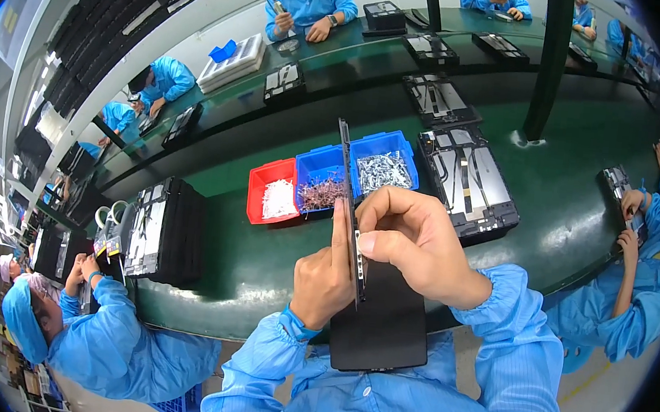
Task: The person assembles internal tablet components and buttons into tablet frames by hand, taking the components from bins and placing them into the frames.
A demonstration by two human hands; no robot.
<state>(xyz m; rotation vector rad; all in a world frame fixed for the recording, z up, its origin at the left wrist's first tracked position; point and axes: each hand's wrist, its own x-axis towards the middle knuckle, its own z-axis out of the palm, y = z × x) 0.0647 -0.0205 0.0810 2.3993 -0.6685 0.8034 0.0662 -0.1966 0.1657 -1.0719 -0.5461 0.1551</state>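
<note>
My left hand [322, 285] holds a thin black tablet housing [350, 188] upright, its narrow edge facing me. The fingers lie along its left face. My right hand [414, 242] is closed in a pinch, thumb against the housing's lower edge; anything small between the fingertips is hidden. Below both hands, a flat dark tablet panel [381, 330] lies at the table's near edge. Just beyond stand a red bin [255, 199] of small white pieces, a blue bin [310, 160] of reddish-brown small parts and another blue bin [384, 141] of silvery small parts.
Stacked open tablets [471, 184] stand right of the bins; another stack [165, 230] is at left, beside grey looped handles [112, 221]. Past the green table [236, 276], a dark conveyor [235, 113] carries tablets. Co-workers in blue sit left, right and across. A dark post [545, 76] rises at right.
</note>
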